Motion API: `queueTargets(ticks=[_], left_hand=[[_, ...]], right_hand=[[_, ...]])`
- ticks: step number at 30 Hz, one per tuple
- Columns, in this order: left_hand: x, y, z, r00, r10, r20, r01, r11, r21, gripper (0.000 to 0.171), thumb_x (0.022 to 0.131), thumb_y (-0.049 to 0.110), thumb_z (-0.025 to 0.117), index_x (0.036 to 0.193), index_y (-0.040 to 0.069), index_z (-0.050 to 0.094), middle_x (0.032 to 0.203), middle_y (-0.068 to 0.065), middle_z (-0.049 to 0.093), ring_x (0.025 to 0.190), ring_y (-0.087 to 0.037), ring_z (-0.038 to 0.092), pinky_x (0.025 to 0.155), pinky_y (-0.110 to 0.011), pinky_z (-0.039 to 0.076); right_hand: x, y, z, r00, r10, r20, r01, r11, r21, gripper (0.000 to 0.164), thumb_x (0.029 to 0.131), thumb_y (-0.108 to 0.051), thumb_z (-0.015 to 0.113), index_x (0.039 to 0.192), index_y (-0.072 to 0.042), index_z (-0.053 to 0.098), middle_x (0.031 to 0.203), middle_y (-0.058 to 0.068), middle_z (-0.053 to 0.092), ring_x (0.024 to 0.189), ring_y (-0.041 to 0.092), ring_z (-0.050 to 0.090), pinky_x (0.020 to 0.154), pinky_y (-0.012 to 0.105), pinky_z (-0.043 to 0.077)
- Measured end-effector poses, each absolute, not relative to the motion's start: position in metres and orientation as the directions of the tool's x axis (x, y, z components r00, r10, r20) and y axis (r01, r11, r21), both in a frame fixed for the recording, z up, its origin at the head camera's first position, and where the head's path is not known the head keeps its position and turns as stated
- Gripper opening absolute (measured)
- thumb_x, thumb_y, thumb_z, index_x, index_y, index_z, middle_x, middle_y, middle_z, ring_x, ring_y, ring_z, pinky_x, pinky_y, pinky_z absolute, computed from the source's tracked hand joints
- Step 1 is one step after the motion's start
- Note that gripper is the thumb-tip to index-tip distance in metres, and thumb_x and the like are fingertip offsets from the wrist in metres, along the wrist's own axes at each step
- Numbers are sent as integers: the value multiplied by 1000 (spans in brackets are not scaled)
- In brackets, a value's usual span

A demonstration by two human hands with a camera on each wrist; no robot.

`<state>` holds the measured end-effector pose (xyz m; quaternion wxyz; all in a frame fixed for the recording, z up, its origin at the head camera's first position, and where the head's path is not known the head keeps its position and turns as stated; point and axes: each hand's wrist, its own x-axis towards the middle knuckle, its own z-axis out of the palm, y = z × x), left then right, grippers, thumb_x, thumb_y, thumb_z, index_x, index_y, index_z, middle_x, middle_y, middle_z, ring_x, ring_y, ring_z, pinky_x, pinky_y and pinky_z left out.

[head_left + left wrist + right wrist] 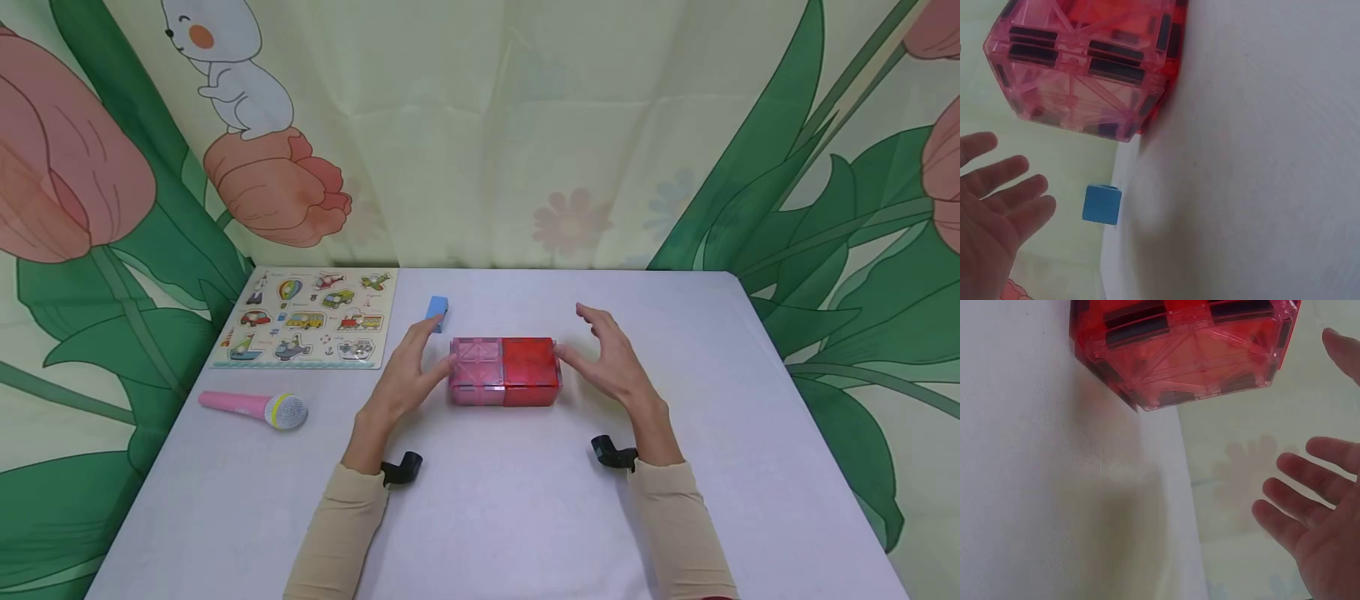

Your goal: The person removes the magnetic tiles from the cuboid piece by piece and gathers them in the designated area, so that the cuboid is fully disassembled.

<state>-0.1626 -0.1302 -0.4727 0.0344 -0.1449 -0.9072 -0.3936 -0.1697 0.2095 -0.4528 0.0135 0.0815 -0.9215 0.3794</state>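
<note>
Pink and red box [525,367], both hands [402,379] [617,364] loosely outspread at either end, microphone [255,407] in head view only.

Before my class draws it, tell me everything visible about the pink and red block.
The pink and red block is boxy, built of see-through, plastic-looking panels with diagonal ribs and dark strips along their edges. Its left half is pink, its right half red. It rests on the white table, long side running left to right, between the left grip and the right grip; whether either touches it is unclear.
</note>
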Motion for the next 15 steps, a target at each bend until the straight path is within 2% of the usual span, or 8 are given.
queueTargets(ticks=[8, 15], left_hand=[[-160, -123, -474, -936, 320, 146, 319, 593, 739, 84, 86, 56, 67, 156, 27, 33, 161, -1, 36, 150, -23, 34, 121, -56, 33], [-159, -119, -476, -920, 366, 141, 336, 552, 763, 88, 83, 52, 72, 156, 24, 33, 160, -2, 37, 148, -25, 37, 116, -51, 41]], right_hand=[[-169, 204, -454, -972, -229, 45, -192, 676, -712, 88, 85, -56, 71, 156, -22, 33, 156, 7, 40, 142, 35, 40, 113, 60, 43], [-168, 200, -453, -965, -260, 15, -192, 668, -719, 90, 81, -55, 75, 155, -22, 35, 154, 7, 42, 141, 36, 42, 111, 61, 44]])
